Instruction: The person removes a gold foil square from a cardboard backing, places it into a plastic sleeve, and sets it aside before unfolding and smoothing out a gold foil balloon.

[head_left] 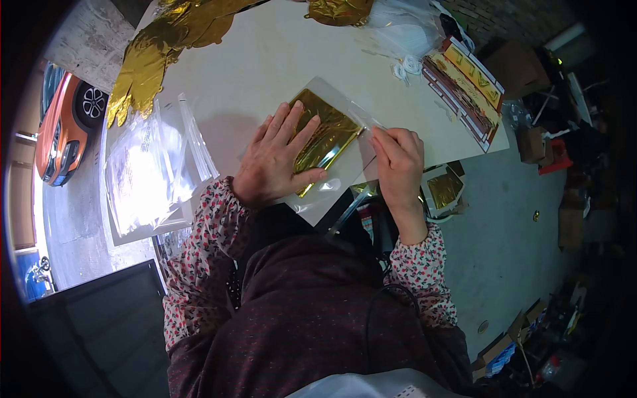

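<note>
A folded gold foil piece (326, 137) lies inside a clear plastic bag (320, 204) at the table's near edge. My left hand (277, 154) rests flat on the foil's left part, fingers spread. At the bag's right side, my right hand (399, 156) is closed, its thumb and forefinger pinching the edge of the plastic. A thin clear strip (350, 211) hangs down from the bag between my hands. Part of the foil is covered by my left fingers.
Clear bags (149, 169) are piled on the table (265, 66) at left. Gold foil (142, 69) lies along the far left edge. A printed card (468, 89) and white string (408, 66) are at right. Boxes (531, 142) stand on the floor beyond.
</note>
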A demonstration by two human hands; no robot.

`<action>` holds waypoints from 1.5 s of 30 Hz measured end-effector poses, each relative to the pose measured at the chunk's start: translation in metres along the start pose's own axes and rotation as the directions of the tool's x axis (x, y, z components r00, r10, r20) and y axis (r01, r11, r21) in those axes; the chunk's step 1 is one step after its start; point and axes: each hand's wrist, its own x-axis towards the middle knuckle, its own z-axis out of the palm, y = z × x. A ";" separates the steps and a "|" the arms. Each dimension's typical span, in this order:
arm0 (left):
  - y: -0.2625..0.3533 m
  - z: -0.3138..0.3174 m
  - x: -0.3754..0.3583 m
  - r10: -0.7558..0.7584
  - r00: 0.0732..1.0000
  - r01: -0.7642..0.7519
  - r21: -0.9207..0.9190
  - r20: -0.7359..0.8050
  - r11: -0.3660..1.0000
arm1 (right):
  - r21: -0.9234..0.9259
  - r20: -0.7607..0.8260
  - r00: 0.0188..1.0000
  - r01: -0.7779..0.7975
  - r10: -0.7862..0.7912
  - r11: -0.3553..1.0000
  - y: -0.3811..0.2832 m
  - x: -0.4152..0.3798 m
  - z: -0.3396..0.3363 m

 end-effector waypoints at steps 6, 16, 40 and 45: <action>-0.002 0.002 -0.001 0.004 0.999 -0.004 -0.001 0.032 1.000 | 0.105 0.035 0.981 -0.191 0.189 0.976 0.004 -0.009 -0.008; -0.001 -0.002 0.000 0.013 0.999 -0.012 -0.013 0.035 1.000 | -0.013 -0.062 0.993 -0.102 0.101 0.995 0.005 -0.010 0.005; 0.009 0.000 -0.008 0.007 0.999 -0.007 -0.001 -0.035 1.000 | 0.094 0.243 0.959 -0.171 0.144 0.981 -0.004 0.007 -0.026; 0.009 0.001 -0.008 0.012 0.999 -0.012 -0.017 -0.030 1.000 | -0.055 0.267 0.964 -0.007 0.021 0.998 -0.003 0.010 -0.023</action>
